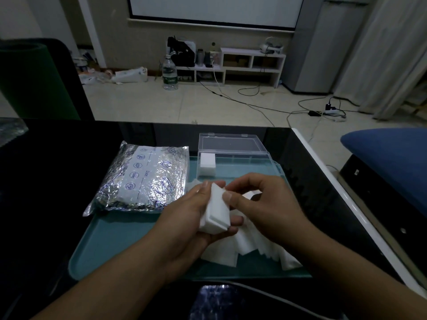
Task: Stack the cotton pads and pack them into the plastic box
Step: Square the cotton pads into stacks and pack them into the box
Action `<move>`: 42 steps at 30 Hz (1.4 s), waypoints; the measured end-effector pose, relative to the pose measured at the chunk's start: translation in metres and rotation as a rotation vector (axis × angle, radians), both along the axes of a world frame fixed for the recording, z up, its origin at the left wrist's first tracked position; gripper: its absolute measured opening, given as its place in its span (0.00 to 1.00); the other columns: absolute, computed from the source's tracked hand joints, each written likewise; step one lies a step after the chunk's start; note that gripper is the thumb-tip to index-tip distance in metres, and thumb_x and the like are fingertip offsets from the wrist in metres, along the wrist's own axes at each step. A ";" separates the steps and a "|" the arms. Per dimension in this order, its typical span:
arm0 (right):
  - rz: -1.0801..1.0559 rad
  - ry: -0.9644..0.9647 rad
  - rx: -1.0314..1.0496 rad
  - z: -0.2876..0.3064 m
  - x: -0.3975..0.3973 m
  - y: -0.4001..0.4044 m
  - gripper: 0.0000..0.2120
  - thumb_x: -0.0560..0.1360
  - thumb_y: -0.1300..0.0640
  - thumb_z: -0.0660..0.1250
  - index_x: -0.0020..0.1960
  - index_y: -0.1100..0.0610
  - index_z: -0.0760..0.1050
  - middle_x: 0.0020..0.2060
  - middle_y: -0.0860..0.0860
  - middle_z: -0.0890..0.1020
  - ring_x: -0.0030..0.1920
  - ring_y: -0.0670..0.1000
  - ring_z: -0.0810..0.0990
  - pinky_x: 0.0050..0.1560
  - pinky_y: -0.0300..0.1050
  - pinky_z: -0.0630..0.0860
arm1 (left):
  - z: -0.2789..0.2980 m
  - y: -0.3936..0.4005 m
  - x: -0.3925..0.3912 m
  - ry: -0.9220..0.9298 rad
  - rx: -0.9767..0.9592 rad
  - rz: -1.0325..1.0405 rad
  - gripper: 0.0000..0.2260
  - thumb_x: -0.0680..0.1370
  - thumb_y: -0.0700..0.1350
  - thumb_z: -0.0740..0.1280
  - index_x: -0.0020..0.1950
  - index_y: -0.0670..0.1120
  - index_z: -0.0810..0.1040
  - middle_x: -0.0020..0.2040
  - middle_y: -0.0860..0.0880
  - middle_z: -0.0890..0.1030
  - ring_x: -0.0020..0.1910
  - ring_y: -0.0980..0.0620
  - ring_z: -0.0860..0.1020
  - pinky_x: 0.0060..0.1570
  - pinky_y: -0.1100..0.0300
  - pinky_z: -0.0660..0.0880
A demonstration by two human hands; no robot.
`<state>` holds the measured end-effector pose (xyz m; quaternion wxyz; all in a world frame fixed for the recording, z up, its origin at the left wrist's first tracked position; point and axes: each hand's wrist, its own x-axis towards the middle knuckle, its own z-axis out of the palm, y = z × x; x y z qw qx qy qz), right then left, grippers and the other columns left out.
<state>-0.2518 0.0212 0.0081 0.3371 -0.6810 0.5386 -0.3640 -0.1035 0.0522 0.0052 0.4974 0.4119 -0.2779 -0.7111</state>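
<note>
The left hand (196, 211) is cradling a stack of cotton pads (217, 210) in curled fingers just before the plastic box (233, 155), while the right hand (256, 199) is pinching its top edge, and should square all edges before packing.

We get a dim, underexposed frame: brightest patch is the projector screen (216, 10) up top, glare on the foil bag (141, 179), black table (57, 181) crushed to shadow, wide-angle bending at edges, slight softness.

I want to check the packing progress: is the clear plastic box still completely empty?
No, the clear plastic box with its lid open already holds a small stack of white cotton pads at its left end.
</note>
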 end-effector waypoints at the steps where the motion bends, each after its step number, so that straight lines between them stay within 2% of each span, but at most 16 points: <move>1: 0.007 0.047 -0.035 -0.002 -0.001 -0.001 0.04 0.72 0.53 0.73 0.46 0.47 0.81 0.42 0.41 0.83 0.45 0.38 0.79 0.44 0.36 0.74 | 0.000 -0.001 0.001 -0.008 0.004 0.010 0.16 0.83 0.50 0.57 0.62 0.44 0.78 0.43 0.41 0.85 0.34 0.45 0.82 0.34 0.54 0.81; 4: 0.142 0.135 -0.090 0.002 -0.007 0.002 0.17 0.73 0.47 0.71 0.60 0.40 0.74 0.57 0.35 0.77 0.60 0.35 0.73 0.59 0.39 0.73 | 0.000 -0.002 0.001 -0.009 0.015 0.035 0.15 0.83 0.50 0.58 0.60 0.45 0.79 0.46 0.39 0.85 0.39 0.44 0.83 0.40 0.51 0.82; 6: 0.274 0.198 -0.078 0.006 -0.009 0.007 0.29 0.70 0.44 0.72 0.68 0.39 0.66 0.64 0.33 0.72 0.65 0.34 0.69 0.64 0.35 0.68 | 0.000 -0.001 0.001 0.013 0.027 0.053 0.14 0.82 0.49 0.59 0.59 0.43 0.79 0.48 0.37 0.84 0.42 0.41 0.83 0.42 0.48 0.82; 9: 0.354 0.234 -0.079 0.006 -0.004 0.015 0.41 0.67 0.46 0.76 0.74 0.41 0.58 0.66 0.36 0.70 0.63 0.29 0.67 0.59 0.24 0.66 | -0.002 -0.002 0.001 0.036 0.021 0.061 0.15 0.81 0.50 0.60 0.60 0.42 0.77 0.44 0.37 0.84 0.41 0.37 0.83 0.44 0.45 0.81; 11: 0.361 0.186 -0.072 0.005 0.000 0.017 0.42 0.68 0.55 0.77 0.75 0.43 0.58 0.63 0.39 0.72 0.58 0.28 0.69 0.50 0.20 0.67 | -0.004 -0.003 0.002 0.043 0.015 0.048 0.17 0.81 0.51 0.60 0.62 0.40 0.77 0.51 0.34 0.83 0.48 0.33 0.82 0.48 0.43 0.81; 14: 0.362 0.123 -0.075 0.005 0.001 0.017 0.40 0.69 0.61 0.77 0.74 0.46 0.60 0.59 0.40 0.74 0.58 0.34 0.72 0.46 0.19 0.68 | -0.006 -0.003 0.002 0.059 0.019 0.032 0.18 0.81 0.51 0.60 0.64 0.39 0.76 0.56 0.32 0.81 0.53 0.31 0.80 0.48 0.45 0.81; 17: 0.371 0.124 -0.067 0.005 0.001 0.017 0.42 0.68 0.59 0.77 0.75 0.46 0.59 0.61 0.40 0.74 0.58 0.35 0.72 0.47 0.20 0.68 | -0.006 -0.002 0.002 0.067 0.008 0.020 0.17 0.81 0.49 0.60 0.63 0.40 0.76 0.56 0.33 0.81 0.51 0.32 0.81 0.42 0.47 0.81; 20: 0.377 0.173 -0.081 0.005 -0.003 0.014 0.45 0.67 0.52 0.78 0.76 0.43 0.57 0.63 0.38 0.74 0.61 0.36 0.72 0.55 0.23 0.68 | -0.007 -0.003 0.002 0.053 -0.007 0.015 0.16 0.81 0.49 0.61 0.62 0.41 0.78 0.52 0.35 0.83 0.48 0.35 0.83 0.43 0.46 0.82; 22: 0.377 0.169 -0.076 0.006 -0.004 0.013 0.45 0.66 0.51 0.78 0.76 0.43 0.57 0.62 0.37 0.74 0.62 0.35 0.72 0.59 0.24 0.67 | -0.008 -0.004 0.002 0.042 -0.014 0.017 0.17 0.80 0.50 0.61 0.62 0.41 0.78 0.51 0.36 0.84 0.45 0.37 0.83 0.45 0.45 0.82; 27: 0.377 0.113 -0.027 0.010 -0.003 0.016 0.45 0.66 0.59 0.79 0.75 0.43 0.58 0.59 0.38 0.74 0.58 0.35 0.72 0.47 0.20 0.68 | -0.009 -0.004 0.002 0.063 -0.025 -0.036 0.23 0.72 0.53 0.64 0.62 0.41 0.78 0.54 0.36 0.82 0.49 0.34 0.82 0.43 0.47 0.82; 29: 0.388 0.112 -0.028 0.010 -0.003 0.017 0.45 0.67 0.59 0.79 0.75 0.43 0.58 0.60 0.39 0.73 0.58 0.32 0.71 0.46 0.19 0.68 | -0.010 -0.004 0.002 0.069 -0.030 -0.049 0.22 0.73 0.52 0.64 0.62 0.41 0.78 0.57 0.35 0.81 0.54 0.32 0.81 0.50 0.43 0.80; 31: 0.396 0.125 -0.039 0.010 -0.002 0.018 0.44 0.67 0.58 0.78 0.75 0.43 0.58 0.61 0.40 0.73 0.56 0.28 0.71 0.46 0.19 0.68 | -0.008 -0.003 0.002 0.076 -0.053 -0.084 0.20 0.75 0.52 0.65 0.63 0.42 0.77 0.59 0.35 0.80 0.55 0.33 0.80 0.54 0.43 0.78; 34: 0.395 0.131 -0.069 0.008 -0.001 0.019 0.43 0.68 0.58 0.78 0.75 0.45 0.59 0.61 0.39 0.72 0.58 0.30 0.71 0.47 0.20 0.68 | -0.007 0.000 0.003 0.043 -0.124 -0.133 0.13 0.80 0.43 0.63 0.63 0.43 0.78 0.58 0.38 0.82 0.50 0.41 0.82 0.47 0.51 0.79; 37: 0.390 0.174 -0.118 0.007 -0.001 0.018 0.44 0.67 0.56 0.78 0.75 0.43 0.58 0.61 0.38 0.72 0.60 0.32 0.70 0.50 0.21 0.69 | -0.008 0.001 0.002 0.035 -0.124 -0.105 0.12 0.79 0.38 0.63 0.62 0.43 0.79 0.58 0.34 0.80 0.45 0.42 0.81 0.42 0.53 0.78; 40: 0.394 0.131 -0.089 0.007 -0.001 0.019 0.45 0.67 0.56 0.79 0.75 0.41 0.57 0.63 0.39 0.71 0.60 0.33 0.72 0.50 0.24 0.72 | -0.008 -0.001 0.001 0.045 -0.109 -0.105 0.13 0.79 0.41 0.64 0.63 0.44 0.78 0.60 0.32 0.78 0.47 0.39 0.80 0.39 0.54 0.78; 42: 0.397 0.098 -0.071 0.007 -0.001 0.019 0.43 0.68 0.58 0.78 0.74 0.41 0.58 0.62 0.39 0.72 0.57 0.30 0.72 0.47 0.22 0.71 | -0.008 -0.002 0.000 0.076 -0.071 -0.112 0.16 0.79 0.48 0.64 0.64 0.43 0.77 0.60 0.32 0.78 0.54 0.34 0.80 0.48 0.48 0.79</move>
